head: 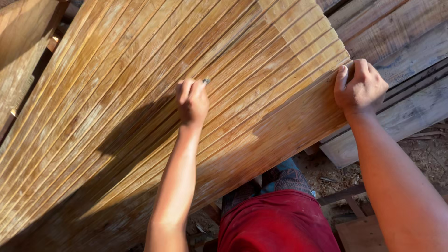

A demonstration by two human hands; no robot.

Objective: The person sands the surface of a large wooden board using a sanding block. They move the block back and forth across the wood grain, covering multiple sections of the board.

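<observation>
A wide panel of narrow wooden strips (116, 93) lies tilted in front of me, with grooves running diagonally. My left hand (192, 100) is closed around a small tool whose dark tip (206, 81) pokes out above the fist and rests on the panel's middle. My right hand (359, 86) grips the panel's near right corner, fingers curled over its edge. A smooth, wider board (289, 126) forms the panel's lower edge.
Weathered grey planks (401, 42) are stacked at the upper right behind the panel. More boards (21, 42) lean at the upper left. Sawdust and wood scraps (420, 154) cover the ground at the right, beside my red shirt (275, 224).
</observation>
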